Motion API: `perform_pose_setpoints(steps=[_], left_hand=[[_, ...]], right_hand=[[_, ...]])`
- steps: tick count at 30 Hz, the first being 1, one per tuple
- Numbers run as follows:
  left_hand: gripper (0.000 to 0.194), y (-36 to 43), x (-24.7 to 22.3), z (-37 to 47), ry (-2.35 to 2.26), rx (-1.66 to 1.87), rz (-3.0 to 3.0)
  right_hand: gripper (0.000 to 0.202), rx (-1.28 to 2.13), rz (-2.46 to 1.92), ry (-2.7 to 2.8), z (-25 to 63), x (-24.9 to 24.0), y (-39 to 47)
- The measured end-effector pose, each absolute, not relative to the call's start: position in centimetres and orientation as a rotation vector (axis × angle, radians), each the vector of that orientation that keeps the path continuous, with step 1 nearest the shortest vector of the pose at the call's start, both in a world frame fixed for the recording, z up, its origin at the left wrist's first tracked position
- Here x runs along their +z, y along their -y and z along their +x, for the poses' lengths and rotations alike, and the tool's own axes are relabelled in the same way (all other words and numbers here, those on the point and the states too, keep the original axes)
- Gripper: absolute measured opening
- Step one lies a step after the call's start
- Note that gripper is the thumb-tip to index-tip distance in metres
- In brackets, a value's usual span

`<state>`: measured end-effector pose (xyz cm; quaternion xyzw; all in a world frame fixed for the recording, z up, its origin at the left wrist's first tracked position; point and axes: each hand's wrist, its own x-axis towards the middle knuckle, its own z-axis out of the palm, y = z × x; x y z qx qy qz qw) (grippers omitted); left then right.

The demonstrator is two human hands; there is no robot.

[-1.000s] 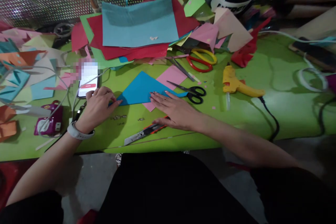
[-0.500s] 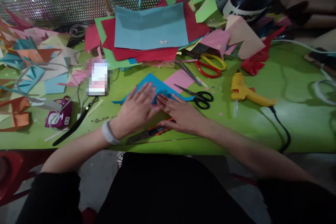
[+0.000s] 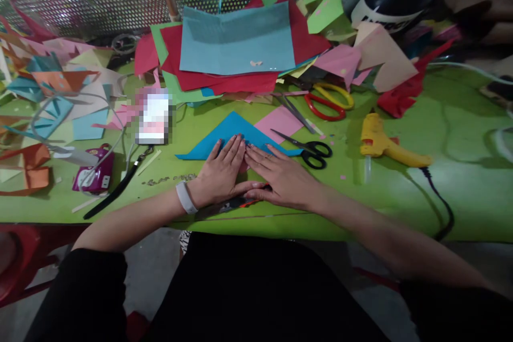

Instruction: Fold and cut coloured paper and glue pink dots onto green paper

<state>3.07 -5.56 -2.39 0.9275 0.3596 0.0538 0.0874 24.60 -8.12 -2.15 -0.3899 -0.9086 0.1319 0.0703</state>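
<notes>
A folded blue paper (image 3: pixel 230 131), roughly triangular with its point away from me, lies flat on the green table (image 3: pixel 360 214). My left hand (image 3: pixel 222 168) rests with extended fingers on the paper's near edge. Beside it my right hand (image 3: pixel 280 173) presses on the same edge, its fingers stretched out too. The two thumbs meet at the near side. Partly hidden under them is a dark tool with orange edges (image 3: pixel 236 203), whose kind I cannot make out. Black-handled scissors (image 3: pixel 315 152) lie just right of the paper, and a pink paper sheet (image 3: pixel 280 123) sits behind it.
A yellow glue gun (image 3: pixel 380 144) with its cord lies at right. Red-and-yellow-handled scissors (image 3: pixel 328 104) are farther back, by a stack of coloured paper (image 3: pixel 236 43). At left are a phone (image 3: pixel 154 117), a purple packet (image 3: pixel 96 171) and folded paper pieces (image 3: pixel 36 165).
My left hand has moved down and slightly right, off the middle of the blue paper onto its near edge, and its thumb now meets the right thumb. The view has shifted slightly.
</notes>
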Motion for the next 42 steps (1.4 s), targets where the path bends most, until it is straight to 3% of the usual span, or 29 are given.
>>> perform_pose_setpoints(steps=[14,20,26,31,42], left_hand=[[0.092,4.1,-2.5,-2.1,-1.006,0.236,2.848],[0.078,4.7,-2.2,-1.4,-1.026,0.251,2.815],[0.080,4.8,-2.5,-1.5,-1.036,0.288,2.828],[0.080,4.7,-2.7,-1.6,-1.045,0.240,2.853],[0.088,5.1,-1.7,-2.9,-1.062,0.129,2.840]], right_hand=[[0.096,0.522,-1.273,2.770,26.1,-1.2,7.2],[0.097,0.482,-1.486,2.718,29.4,-0.7,8.8],[0.103,0.293,-1.370,2.729,25.6,1.0,8.3],[0.107,0.345,-1.249,2.794,21.6,-0.9,6.7],[0.108,0.353,-1.391,2.781,27.4,-1.7,8.7]])
